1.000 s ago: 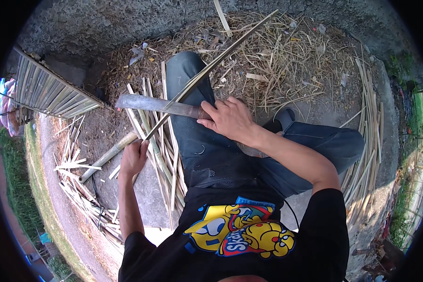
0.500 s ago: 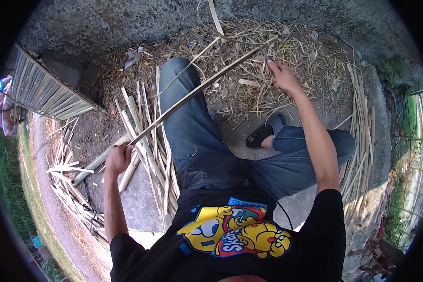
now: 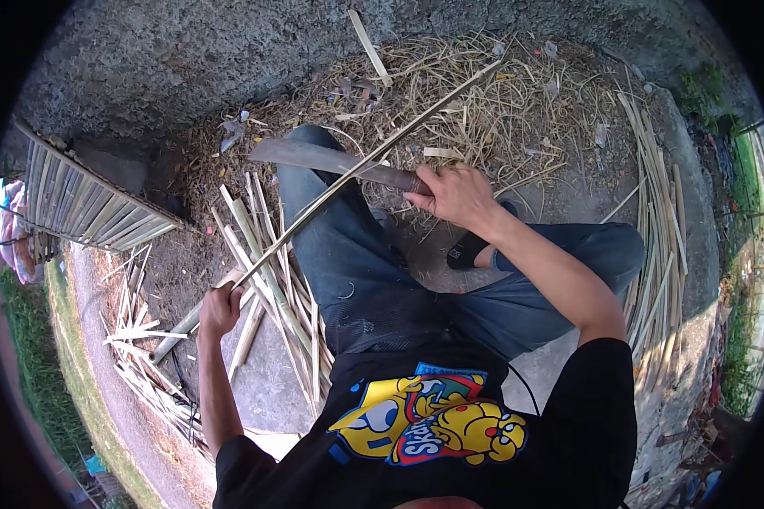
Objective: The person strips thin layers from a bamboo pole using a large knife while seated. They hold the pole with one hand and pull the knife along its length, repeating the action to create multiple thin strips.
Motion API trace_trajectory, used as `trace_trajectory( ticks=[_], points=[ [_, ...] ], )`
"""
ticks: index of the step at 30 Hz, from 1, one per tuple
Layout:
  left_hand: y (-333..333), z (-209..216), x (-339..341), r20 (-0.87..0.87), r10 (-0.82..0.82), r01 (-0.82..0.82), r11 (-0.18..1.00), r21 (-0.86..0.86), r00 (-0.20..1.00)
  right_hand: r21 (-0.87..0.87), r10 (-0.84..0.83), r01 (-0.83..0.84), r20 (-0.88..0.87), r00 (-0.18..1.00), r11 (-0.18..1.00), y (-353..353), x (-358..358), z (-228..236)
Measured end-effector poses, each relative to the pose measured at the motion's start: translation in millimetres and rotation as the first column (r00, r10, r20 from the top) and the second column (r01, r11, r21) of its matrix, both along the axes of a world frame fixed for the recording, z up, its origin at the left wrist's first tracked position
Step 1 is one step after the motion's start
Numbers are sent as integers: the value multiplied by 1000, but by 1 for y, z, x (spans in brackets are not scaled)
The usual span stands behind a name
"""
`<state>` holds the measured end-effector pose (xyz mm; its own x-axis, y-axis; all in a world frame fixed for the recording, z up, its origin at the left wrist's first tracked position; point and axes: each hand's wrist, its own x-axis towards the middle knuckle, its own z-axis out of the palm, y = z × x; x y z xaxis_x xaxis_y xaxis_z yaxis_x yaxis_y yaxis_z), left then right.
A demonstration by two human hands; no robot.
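My left hand (image 3: 221, 309) is closed around the near end of a long, thin bamboo strip (image 3: 437, 109). The strip slants up and to the right over my raised left knee. In my right hand (image 3: 460, 197), closed on its handle, is a machete (image 3: 301, 156) with a broad dull-grey blade. That blade points left over the knee, and strip and blade cross near the middle of the strip. Whether they touch there I cannot tell.
Split bamboo strips (image 3: 267, 254) lie left of my leg, with another bundle (image 3: 654, 220) at the right. Thin shavings (image 3: 518, 110) cover the ground ahead, below a rough wall (image 3: 229, 51). A slatted bamboo panel (image 3: 93, 191) leans at the far left.
My right hand has come nearer and to the left from the strip's far end, swinging the machete blade across the strip. My left hand still grips the strip, slightly lower.
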<state>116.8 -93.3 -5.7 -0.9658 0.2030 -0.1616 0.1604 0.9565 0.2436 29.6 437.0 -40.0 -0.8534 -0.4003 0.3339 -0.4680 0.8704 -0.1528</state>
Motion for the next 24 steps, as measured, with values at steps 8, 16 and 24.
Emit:
trace_trajectory(
  ticks=[8,16,24],
  points=[
    [-44,-51,16,-141,34,-17,993,119,989,-167,-845,962,462,269,216,423,-51,-47],
    [45,-42,5,195,385,-414,645,643,902,-719,-353,340,627,695,-607,303,-44,21],
    [130,-4,-50,345,271,-433,667,606,899,-873,-381,425,487,786,-240,183,-33,50]
  ],
)
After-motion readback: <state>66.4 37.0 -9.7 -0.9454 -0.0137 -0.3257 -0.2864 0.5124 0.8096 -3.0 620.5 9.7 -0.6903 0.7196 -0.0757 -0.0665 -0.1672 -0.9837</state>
